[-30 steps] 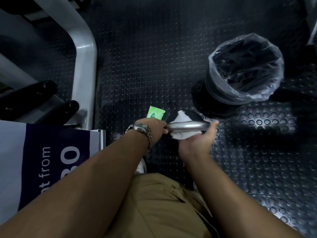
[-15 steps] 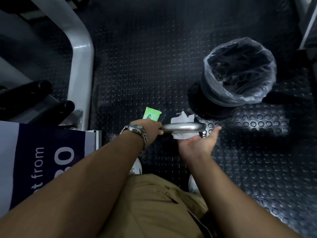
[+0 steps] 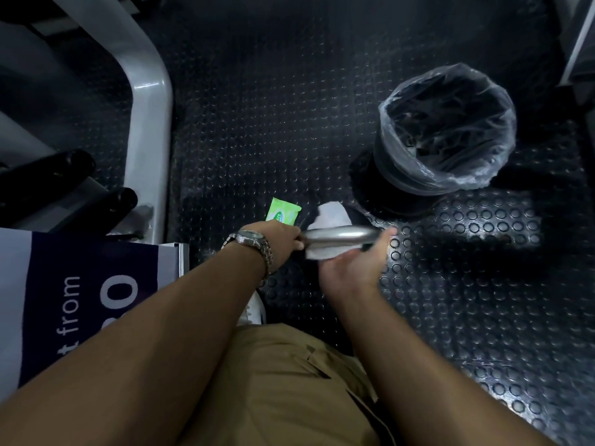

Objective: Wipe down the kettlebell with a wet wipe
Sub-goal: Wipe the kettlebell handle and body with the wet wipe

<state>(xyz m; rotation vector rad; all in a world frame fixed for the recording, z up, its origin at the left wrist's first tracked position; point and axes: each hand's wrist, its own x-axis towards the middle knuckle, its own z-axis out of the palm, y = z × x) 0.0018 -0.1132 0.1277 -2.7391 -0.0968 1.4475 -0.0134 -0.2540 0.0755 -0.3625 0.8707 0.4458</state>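
We look straight down along 2 bare forearms that reach forward and meet over the kettlebell [image 3: 341, 235], which stands on the studded rubber floor [image 3: 289, 123] just ahead of the person's khaki-clad legs [image 3: 283, 381]. Only its silver handle shows clearly; the dark body below is mostly hidden.

The left hand [image 3: 278, 243], with a metal watch [image 3: 254, 243] on the wrist, is clenched round the left end of the handle, knuckles up.

The right hand [image 3: 352, 268] comes in from the near side, palm turned up, cupped beneath the handle. Its thumb stretches out to touch the handle's right end. The white wet wipe [image 3: 331, 214] is draped across the handle, showing both beyond it and between it and the palm. The fingers pass under the wipe and out of sight, so we cannot tell whether they grip it.

A green wipe packet [image 3: 283, 213] lies on the floor just beyond the left hand. A lined bin [image 3: 447, 130] stands further off to the right.
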